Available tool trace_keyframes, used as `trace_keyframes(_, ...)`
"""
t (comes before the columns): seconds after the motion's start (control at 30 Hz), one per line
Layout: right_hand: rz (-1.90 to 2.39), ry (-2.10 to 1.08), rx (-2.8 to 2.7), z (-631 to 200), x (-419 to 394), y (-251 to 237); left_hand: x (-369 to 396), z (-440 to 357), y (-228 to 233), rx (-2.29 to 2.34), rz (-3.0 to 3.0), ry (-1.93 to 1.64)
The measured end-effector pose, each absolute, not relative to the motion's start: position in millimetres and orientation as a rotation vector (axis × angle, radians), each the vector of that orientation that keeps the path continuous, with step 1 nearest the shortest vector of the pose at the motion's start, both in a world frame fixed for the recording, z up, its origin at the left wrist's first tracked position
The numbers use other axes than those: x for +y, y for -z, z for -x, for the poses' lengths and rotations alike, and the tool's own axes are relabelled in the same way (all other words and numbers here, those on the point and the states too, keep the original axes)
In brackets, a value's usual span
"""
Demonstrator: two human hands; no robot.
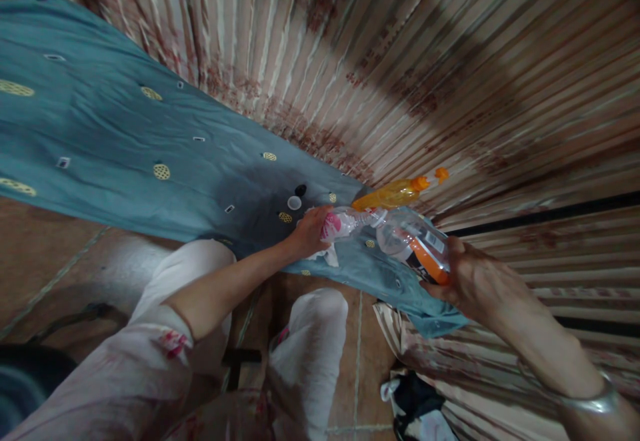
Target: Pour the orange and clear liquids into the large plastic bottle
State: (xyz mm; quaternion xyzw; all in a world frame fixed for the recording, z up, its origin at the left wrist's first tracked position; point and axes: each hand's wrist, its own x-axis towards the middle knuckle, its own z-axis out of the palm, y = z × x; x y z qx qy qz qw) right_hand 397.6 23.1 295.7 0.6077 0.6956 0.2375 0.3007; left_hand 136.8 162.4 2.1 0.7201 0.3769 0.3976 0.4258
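Reaching: left hand (314, 231) grips pink-labelled bottle (345, 222); right hand (463, 274) tilts clear bottle (413, 241).

Striped floral bedding (450, 61) under a draped teal cloth (125, 141), brown tiled floor (55, 254) below, dimly lit.

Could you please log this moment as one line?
left hand: grips pink-labelled bottle | right hand: grips clear bottle, mouths meeting | orange bottle: lying on teal cloth
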Motion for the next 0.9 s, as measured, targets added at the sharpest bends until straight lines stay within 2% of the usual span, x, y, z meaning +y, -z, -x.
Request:
trace_keyframes(0.4,-1.602,-0.654,1.848,-399.1,23.3,-295.1,155.6,-134.2,-23.7,1.015,-1.814,-0.908)
trace_keyframes(0.9,-1.634,-0.584,1.815,-393.6,25.4,-299.3,160.9,-136.4,-9.0,0.926,-1.801,-0.992)
